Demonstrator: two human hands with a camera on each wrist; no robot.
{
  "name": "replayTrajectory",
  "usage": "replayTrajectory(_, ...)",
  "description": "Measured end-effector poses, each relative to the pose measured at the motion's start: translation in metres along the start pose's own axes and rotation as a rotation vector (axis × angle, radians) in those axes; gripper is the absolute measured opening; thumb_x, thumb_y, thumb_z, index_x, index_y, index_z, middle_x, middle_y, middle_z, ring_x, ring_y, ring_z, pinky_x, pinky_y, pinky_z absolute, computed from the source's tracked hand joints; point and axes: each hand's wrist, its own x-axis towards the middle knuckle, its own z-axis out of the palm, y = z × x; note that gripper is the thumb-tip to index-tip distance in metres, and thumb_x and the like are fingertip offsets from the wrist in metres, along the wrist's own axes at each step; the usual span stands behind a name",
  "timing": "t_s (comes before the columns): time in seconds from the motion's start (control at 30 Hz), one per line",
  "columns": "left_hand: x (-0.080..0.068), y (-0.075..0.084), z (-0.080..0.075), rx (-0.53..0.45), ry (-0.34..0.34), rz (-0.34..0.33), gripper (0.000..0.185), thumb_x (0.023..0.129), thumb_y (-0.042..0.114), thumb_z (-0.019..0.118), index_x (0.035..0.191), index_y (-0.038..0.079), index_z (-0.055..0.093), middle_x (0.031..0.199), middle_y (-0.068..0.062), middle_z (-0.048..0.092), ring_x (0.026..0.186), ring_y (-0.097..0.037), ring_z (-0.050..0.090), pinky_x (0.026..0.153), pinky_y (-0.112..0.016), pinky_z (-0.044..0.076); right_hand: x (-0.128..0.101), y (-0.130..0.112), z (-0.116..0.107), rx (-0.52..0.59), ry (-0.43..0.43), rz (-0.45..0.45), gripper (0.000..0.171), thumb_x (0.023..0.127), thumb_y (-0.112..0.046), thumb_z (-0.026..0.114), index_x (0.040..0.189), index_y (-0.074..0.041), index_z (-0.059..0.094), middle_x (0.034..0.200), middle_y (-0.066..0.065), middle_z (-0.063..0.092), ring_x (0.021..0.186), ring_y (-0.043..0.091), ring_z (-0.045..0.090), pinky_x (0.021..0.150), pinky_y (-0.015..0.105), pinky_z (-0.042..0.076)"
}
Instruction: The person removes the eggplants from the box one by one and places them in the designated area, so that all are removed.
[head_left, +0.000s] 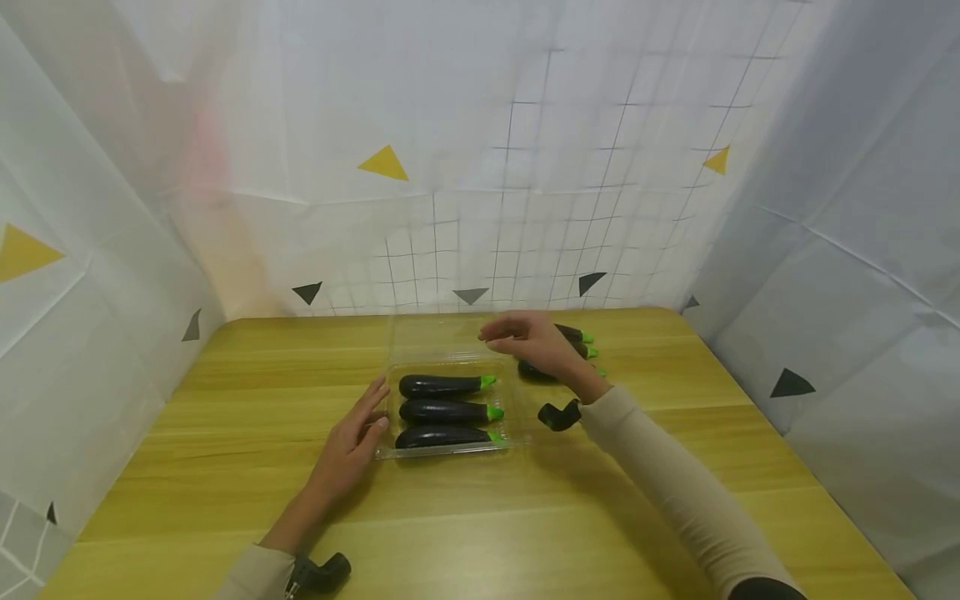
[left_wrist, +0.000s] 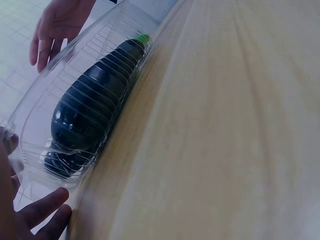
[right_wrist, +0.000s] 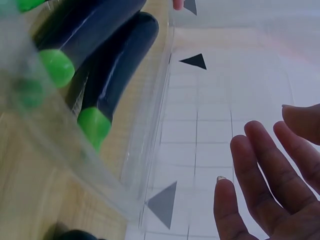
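Note:
A clear plastic clamshell box [head_left: 516, 440] lies on the wooden table [head_left: 225, 467], its lid [head_left: 431, 337] standing open at the back. Three dark purple eggplants [head_left: 442, 411] with green stems lie side by side in it. My left hand [head_left: 367, 421] rests with straight fingers against the box's left edge; in the left wrist view its fingertips [left_wrist: 42, 212] touch the ribbed wall [left_wrist: 30, 125] next to an eggplant [left_wrist: 95, 105]. My right hand [head_left: 517, 335] hovers, fingers relaxed, at the lid's upper right edge. In the right wrist view its fingers [right_wrist: 260, 185] are spread beside the lid [right_wrist: 150, 150], holding nothing.
A few more eggplants [head_left: 573, 336] lie loose on the table behind my right hand. White sheets with a grid and triangle marks [head_left: 382, 162] close in the table at the back and both sides. Bare tabletop stretches in front of the box.

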Motion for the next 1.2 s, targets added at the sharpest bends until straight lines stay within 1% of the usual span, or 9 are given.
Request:
replayTrajectory(0.03,0.000,0.000,0.000,-0.002,0.000,0.001,0.050,0.109,0.011,0.055,0.158,0.005,0.044,0.167,-0.006,0.033,0.125,-0.035,0.063,0.101,-0.022,0.046,0.001,0.000,0.002,-0.003,-0.002,-0.003,0.024,0.102,-0.018,0.070,0.124,-0.009,0.074,0.121,0.002,0.073,0.109,0.020,0.068,0.093,0.043,0.056)
replayTrajectory(0.2,0.000,-0.001,0.000,0.004,0.001,-0.001,0.049,0.110,0.012,0.054,0.158,0.004,0.044,0.167,-0.006,0.033,0.125,-0.035,0.062,0.101,-0.021,0.045,0.007,0.002,0.009,0.004,-0.025,-0.026,0.025,0.102,-0.016,0.070,0.124,-0.004,0.073,0.121,0.004,0.072,0.110,0.021,0.068,0.094,0.043,0.055)
replayTrajectory(0.4,0.000,0.001,0.000,0.005,0.005,-0.006,0.049,0.110,0.012,0.054,0.157,0.004,0.044,0.167,-0.006,0.033,0.125,-0.035,0.062,0.102,-0.022,0.046,0.010,0.001,0.018,0.053,-0.038,-0.044,0.024,0.101,-0.009,0.070,0.123,0.001,0.072,0.120,0.010,0.072,0.110,0.024,0.068,0.093,0.042,0.056)
replayTrajectory(0.5,0.000,0.002,0.000,0.001,0.006,-0.006,0.049,0.110,0.011,0.054,0.157,0.004,0.045,0.167,-0.006,0.033,0.125,-0.035,0.063,0.102,-0.024,0.046,0.012,0.000,0.023,0.065,-0.046,-0.036,0.023,0.101,-0.008,0.069,0.122,0.001,0.072,0.120,0.013,0.071,0.109,0.025,0.068,0.093,0.042,0.057)
replayTrajectory(0.63,-0.001,0.001,0.000,0.006,0.006,-0.009,0.049,0.110,0.011,0.054,0.157,0.005,0.045,0.167,-0.006,0.033,0.124,-0.035,0.063,0.102,-0.026,0.046,0.015,0.000,0.029,0.065,-0.063,-0.020,0.024,0.102,-0.009,0.069,0.124,0.001,0.072,0.121,0.012,0.071,0.109,0.024,0.069,0.092,0.041,0.057)
replayTrajectory(0.77,-0.001,0.001,0.000,0.011,0.007,-0.009,0.049,0.110,0.012,0.054,0.158,0.006,0.045,0.167,-0.005,0.033,0.124,-0.034,0.063,0.102,-0.027,0.047,0.019,0.001,0.034,0.042,-0.072,-0.032,0.024,0.101,-0.008,0.069,0.124,0.001,0.072,0.119,0.011,0.072,0.108,0.023,0.069,0.092,0.040,0.056)
replayTrajectory(0.83,-0.001,0.002,0.000,0.013,0.007,-0.009,0.049,0.110,0.012,0.054,0.158,0.006,0.045,0.167,-0.005,0.033,0.124,-0.034,0.063,0.102,-0.028,0.047,0.021,0.002,0.037,0.036,-0.080,-0.037,0.024,0.101,-0.007,0.070,0.123,0.000,0.073,0.118,0.014,0.073,0.108,0.022,0.069,0.092,0.041,0.056)
replayTrajectory(1.0,0.000,0.003,-0.001,0.018,0.004,-0.016,0.049,0.110,0.012,0.054,0.158,0.006,0.045,0.167,-0.004,0.033,0.125,-0.033,0.063,0.103,-0.033,0.048,0.026,0.004,0.044,0.025,-0.097,-0.015,0.023,0.101,-0.009,0.071,0.123,-0.003,0.074,0.118,0.012,0.073,0.108,0.020,0.069,0.092,0.040,0.056)
replayTrajectory(1.2,0.000,0.003,-0.001,0.026,0.000,-0.021,0.049,0.110,0.013,0.054,0.158,0.006,0.045,0.167,-0.004,0.033,0.125,-0.031,0.063,0.103,-0.038,0.049,0.029,0.004,0.051,-0.014,-0.137,-0.007,0.024,0.101,-0.009,0.070,0.124,0.000,0.073,0.118,0.009,0.074,0.107,0.018,0.069,0.092,0.037,0.056)
